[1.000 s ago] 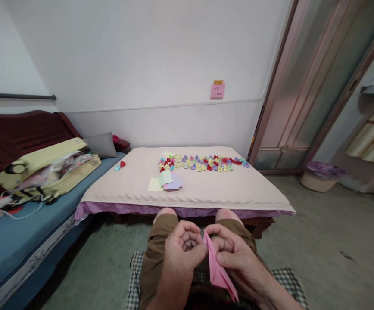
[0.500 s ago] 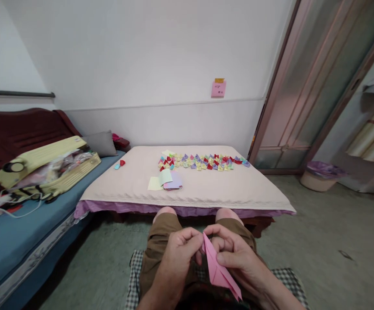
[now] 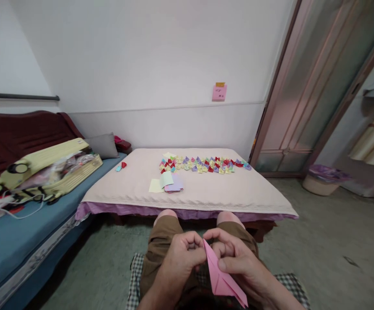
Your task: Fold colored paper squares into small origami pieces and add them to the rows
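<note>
A pink sheet of folded paper [image 3: 221, 280] is held over my lap, its narrow tip pointing up and away from me. My right hand [image 3: 237, 258] pinches it along the right side, thumb on the front face. At the upper tip, the thumb and fingers of my left hand [image 3: 183, 258] are closed against the paper's left edge. On the cloth-covered table [image 3: 109, 191] in front lie several small folded paper pieces [image 3: 203, 165] in many colours. Nearer to me rests a stack of square paper sheets [image 3: 174, 184], purple and green on top, beside a pale yellow sheet [image 3: 155, 186].
A blue-covered sofa [image 3: 54, 224] stands at the left with a half-open yellow suitcase [image 3: 67, 176] and a grey cushion [image 3: 103, 146]. Two small folded pieces [image 3: 121, 166] sit on the table's left side. A lined bin [image 3: 322, 181] is on the floor at right.
The head view has tilted slightly, so the scene sits a little lower. Both hands keep hold of the pink paper, with only small finger shifts near its tip.
</note>
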Motion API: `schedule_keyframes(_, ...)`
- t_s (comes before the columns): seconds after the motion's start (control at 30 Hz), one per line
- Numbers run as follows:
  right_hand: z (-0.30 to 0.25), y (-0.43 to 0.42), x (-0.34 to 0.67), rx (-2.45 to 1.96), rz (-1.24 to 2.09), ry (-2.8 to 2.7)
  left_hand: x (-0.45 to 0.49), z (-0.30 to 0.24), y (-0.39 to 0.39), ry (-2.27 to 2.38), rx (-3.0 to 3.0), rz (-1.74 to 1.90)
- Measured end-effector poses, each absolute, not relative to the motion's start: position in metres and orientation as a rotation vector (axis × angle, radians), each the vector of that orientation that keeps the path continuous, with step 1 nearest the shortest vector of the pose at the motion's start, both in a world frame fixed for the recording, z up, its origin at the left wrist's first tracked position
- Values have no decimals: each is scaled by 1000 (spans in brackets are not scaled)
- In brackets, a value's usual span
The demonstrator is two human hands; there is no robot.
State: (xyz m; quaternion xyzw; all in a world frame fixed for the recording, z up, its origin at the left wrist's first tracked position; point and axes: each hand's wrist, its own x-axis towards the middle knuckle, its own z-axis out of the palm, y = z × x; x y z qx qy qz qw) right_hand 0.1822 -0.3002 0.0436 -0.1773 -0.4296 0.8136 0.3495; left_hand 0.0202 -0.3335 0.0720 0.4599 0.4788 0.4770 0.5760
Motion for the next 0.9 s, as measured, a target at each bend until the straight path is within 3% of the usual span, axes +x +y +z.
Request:
schedule_keyframes(0.6, 41, -293, 190, -579, 2017, -1227, 20, 68, -333, 1098, 1144, 1173)
schedule_keyframes(0.9, 51, -291, 186, -732, 1736, -1498, 16, 59, -329, 1234, 1238, 1109)
